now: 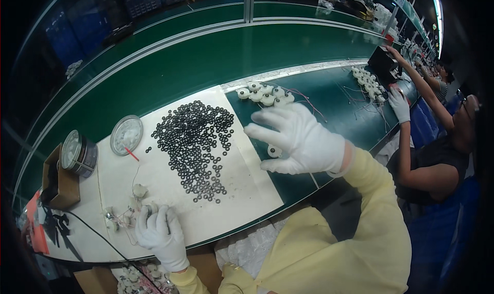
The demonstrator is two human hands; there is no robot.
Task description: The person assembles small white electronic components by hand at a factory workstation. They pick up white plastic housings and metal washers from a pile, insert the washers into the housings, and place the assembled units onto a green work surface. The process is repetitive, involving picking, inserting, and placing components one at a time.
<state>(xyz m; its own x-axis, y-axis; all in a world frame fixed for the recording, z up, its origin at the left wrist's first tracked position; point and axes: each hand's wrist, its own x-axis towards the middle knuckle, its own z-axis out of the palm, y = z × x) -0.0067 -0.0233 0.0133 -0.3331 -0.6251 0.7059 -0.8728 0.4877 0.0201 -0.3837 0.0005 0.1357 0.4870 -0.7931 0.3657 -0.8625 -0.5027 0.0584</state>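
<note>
My right hand [303, 139], in a white glove, is over the green bench with fingers and thumb spread and nothing visible in its grip. Between its thumb and fingers a round white part [274, 151] shows on the bench. Just beyond the fingertips stands a cluster of white round motor-like parts [265, 94] with dark centres and thin wires. My left hand [163, 236], also gloved, is at the near edge of the pale mat. Its fingers curl round a small white motor, mostly hidden by the glove. Similar wired motors [112, 219] lie beside it.
Many black rings [198, 139] are spread over the pale mat [236, 186]. Left of them are a round dish [126, 134] of white paste with a red stick, a clear tub [78, 154] and a cardboard box [64, 178]. A co-worker [437, 155] works at the right near more white parts [368, 83].
</note>
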